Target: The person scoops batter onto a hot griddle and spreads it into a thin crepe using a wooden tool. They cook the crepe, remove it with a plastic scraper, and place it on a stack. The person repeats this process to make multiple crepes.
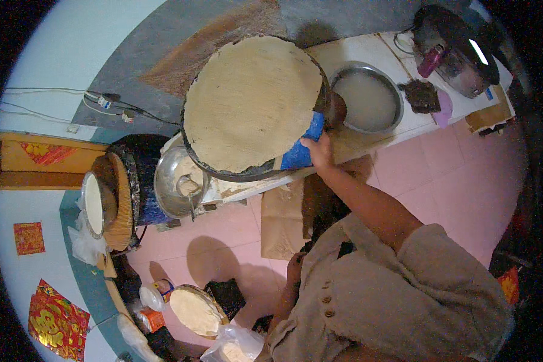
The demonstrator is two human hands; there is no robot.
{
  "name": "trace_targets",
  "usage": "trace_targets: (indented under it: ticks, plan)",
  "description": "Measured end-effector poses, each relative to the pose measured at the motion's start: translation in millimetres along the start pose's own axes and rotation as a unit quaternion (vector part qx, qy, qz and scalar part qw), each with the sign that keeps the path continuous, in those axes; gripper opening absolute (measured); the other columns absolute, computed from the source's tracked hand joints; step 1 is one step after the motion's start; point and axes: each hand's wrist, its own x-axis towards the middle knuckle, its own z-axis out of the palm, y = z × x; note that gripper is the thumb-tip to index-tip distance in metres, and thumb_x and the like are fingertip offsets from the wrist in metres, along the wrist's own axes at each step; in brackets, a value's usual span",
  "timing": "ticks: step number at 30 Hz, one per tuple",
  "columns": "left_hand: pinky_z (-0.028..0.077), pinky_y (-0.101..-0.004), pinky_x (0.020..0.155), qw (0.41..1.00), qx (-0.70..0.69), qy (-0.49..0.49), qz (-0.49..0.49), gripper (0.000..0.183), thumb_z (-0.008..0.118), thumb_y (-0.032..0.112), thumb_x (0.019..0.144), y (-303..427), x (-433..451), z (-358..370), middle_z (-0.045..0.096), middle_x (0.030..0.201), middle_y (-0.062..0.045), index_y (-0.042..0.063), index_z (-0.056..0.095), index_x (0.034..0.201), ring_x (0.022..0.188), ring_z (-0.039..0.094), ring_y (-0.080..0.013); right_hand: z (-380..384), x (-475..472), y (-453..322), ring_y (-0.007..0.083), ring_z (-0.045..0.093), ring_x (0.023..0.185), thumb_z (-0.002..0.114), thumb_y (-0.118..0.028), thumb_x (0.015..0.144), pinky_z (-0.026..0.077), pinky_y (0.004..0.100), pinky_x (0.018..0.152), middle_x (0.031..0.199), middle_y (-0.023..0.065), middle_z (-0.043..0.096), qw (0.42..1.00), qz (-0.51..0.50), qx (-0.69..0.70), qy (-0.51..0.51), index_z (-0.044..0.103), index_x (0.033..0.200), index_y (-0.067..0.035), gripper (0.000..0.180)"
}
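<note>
A large round dark-rimmed plate [253, 106] carries a thin, beige, batter-like layer across most of its top. At its lower right edge, my right hand [321, 151] grips a flat blue piece [297, 156], thumb on top and fingers partly hidden. My left hand [295, 267] hangs beside the brown shirt, away from the plate; its fingers are unclear. Right of the plate is a metal basin [400, 108] of cloudy, pale liquid. A metal bowl [165, 183] with a ladle [191, 192] and pale contents stands to the left.
The white counter [380, 56] holds a dark cloth [421, 96] and a pink can [431, 61]. A black drum-like stove [140, 181] stands left, beside a woven round lid [126, 203]. On the floor are a cardboard piece [278, 226], a round of pale flatbreads [194, 310] and a plastic bag [240, 339].
</note>
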Motion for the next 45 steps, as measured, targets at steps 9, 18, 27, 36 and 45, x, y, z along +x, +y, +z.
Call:
trace_targets:
  ticks: [9,18,27,36,45]
  plan:
    - [0.047,-0.0315,0.087,0.971,-0.15,-0.006,-0.185,0.02,0.061,0.012,0.091,-7,-7,-15,0.066,0.108,-0.01,0.007,0.063,0.109,0.101,0.062,-0.0223,-86,-32,-68,0.0245,0.064,0.084,0.073,-0.022,0.074,0.052,0.0387,0.078,0.099,0.0096,0.065,0.966,0.163,0.178,-0.093,0.059,0.111,-0.002,0.044]
    - [0.048,-0.0338,0.083,0.991,-0.023,0.048,-0.119,0.018,0.058,0.014,0.093,-9,-2,-5,0.067,0.1,-0.013,0.005,0.064,0.108,0.095,0.063,-0.0243,-314,25,26,0.0201,0.057,0.085,0.066,-0.019,0.075,0.047,0.0349,0.082,0.093,0.0055,0.062,0.986,0.087,-0.03,0.137,0.06,0.109,-0.004,0.038]
    - [0.049,-0.0345,0.08,0.994,0.064,0.092,0.003,0.016,0.059,0.01,0.09,21,41,8,0.067,0.099,-0.016,0.003,0.065,0.103,0.093,0.063,-0.0266,-473,156,179,0.0251,0.062,0.077,0.068,-0.015,0.076,0.053,0.0383,0.07,0.095,0.0104,0.064,0.969,0.224,-0.034,0.101,0.058,0.113,-0.001,0.041]
    - [0.05,-0.0367,0.081,0.952,0.143,0.11,-0.248,0.018,0.062,0.01,0.088,80,50,41,0.066,0.099,-0.016,0.002,0.064,0.104,0.092,0.063,-0.0274,-477,242,252,0.0261,0.059,0.103,0.07,-0.018,0.084,0.049,0.0392,0.089,0.119,0.011,0.059,0.98,0.182,-0.087,0.006,0.051,0.129,-0.003,0.051]
    - [0.048,-0.0406,0.083,0.956,0.1,0.013,-0.275,0.016,0.061,0.011,0.089,73,87,31,0.063,0.095,-0.017,0.004,0.064,0.102,0.094,0.059,-0.0329,-523,200,202,0.027,0.056,0.106,0.061,-0.022,0.091,0.046,0.0419,0.094,0.123,0.0119,0.057,0.981,0.079,0.003,0.179,0.054,0.126,-0.001,0.042]
